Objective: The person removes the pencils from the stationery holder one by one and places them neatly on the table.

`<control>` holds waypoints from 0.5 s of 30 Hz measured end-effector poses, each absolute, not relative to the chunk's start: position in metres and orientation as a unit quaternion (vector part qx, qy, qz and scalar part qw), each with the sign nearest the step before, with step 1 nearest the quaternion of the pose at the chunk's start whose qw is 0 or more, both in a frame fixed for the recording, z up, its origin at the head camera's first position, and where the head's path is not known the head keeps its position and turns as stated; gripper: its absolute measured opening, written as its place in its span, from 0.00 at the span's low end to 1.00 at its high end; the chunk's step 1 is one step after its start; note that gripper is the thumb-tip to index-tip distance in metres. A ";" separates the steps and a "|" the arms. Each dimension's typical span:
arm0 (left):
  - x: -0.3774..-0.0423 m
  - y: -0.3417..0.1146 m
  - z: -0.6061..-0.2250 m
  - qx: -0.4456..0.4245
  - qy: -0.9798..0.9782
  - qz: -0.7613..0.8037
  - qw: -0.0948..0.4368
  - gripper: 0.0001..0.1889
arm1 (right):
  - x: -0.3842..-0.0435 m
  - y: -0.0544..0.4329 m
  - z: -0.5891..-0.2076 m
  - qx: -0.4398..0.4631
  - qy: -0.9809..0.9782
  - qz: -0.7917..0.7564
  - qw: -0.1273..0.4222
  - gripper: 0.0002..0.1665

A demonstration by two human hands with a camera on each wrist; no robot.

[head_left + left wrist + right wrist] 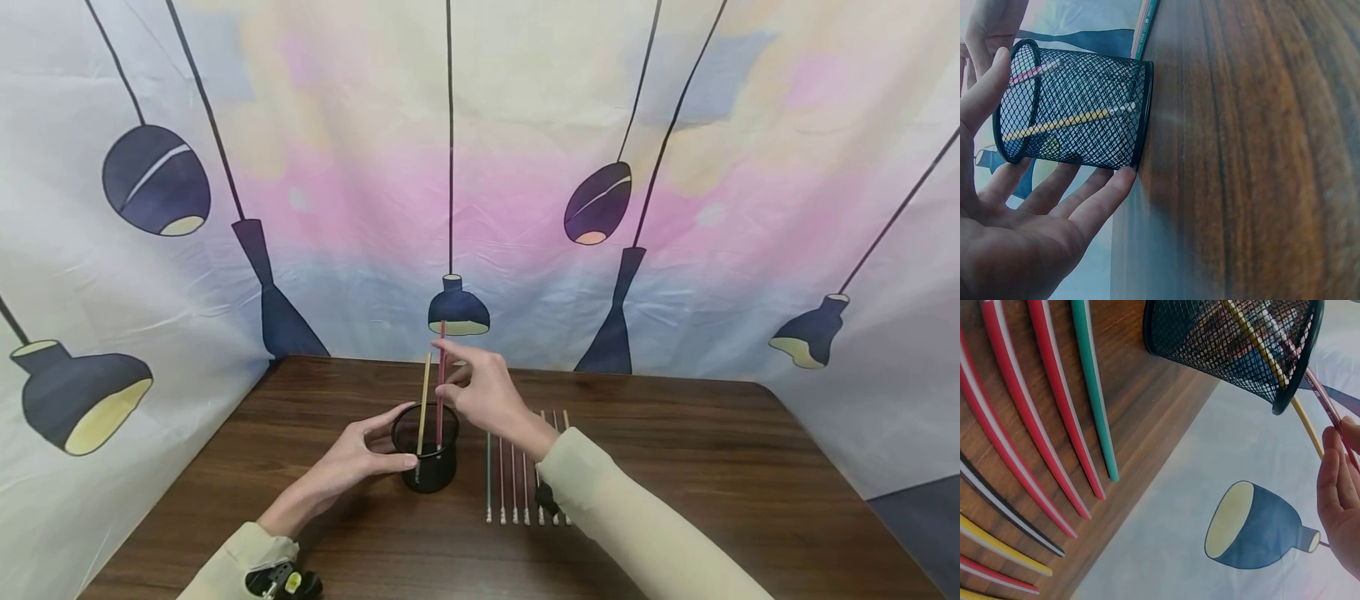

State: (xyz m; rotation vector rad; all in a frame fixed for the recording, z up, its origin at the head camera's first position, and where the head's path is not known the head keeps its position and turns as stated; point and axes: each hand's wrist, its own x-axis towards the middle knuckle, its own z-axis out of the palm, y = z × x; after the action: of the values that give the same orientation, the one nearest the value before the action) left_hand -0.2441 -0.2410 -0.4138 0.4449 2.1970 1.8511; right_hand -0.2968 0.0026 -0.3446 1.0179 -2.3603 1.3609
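Observation:
A black mesh pencil cup (431, 473) stands upright on the table. My left hand (351, 460) holds it from the side, thumb near the rim and fingers round the mesh, as the left wrist view shows. Inside the cup a yellow pencil (1079, 120) leans, its eraser end at the bottom. Above the rim, my right hand (491, 393) pinches a red pencil (440, 429) between thumb and fingers. Its lower end is inside the cup, above the bottom in the left wrist view (1025, 76).
Right of the cup lies a row of several pencils, among them a green pencil (1092, 387), a black pencil (1013, 506) and a yellow pencil (1007, 545). My right forearm partly covers the row. A printed cloth (360, 208) hangs behind the wooden table (360, 558).

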 end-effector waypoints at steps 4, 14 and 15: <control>-0.244 -0.241 -0.414 0.154 0.750 0.633 0.118 0.43 | -0.296 0.005 -0.341 0.343 -0.804 0.469 0.127 0.41; -0.244 -0.241 -0.414 0.151 0.751 0.633 0.116 0.43 | -0.295 0.011 -0.331 0.348 -0.794 0.473 0.157 0.40; -0.244 -0.240 -0.414 0.150 0.750 0.633 0.116 0.43 | -0.295 0.011 -0.330 0.348 -0.793 0.473 0.160 0.40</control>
State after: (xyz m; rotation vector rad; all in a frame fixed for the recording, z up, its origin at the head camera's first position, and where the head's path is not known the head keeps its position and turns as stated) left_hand -0.2439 -0.2405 -0.4143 0.4404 2.1972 1.8545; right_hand -0.2945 0.0114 -0.3301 0.9949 -2.2670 1.3528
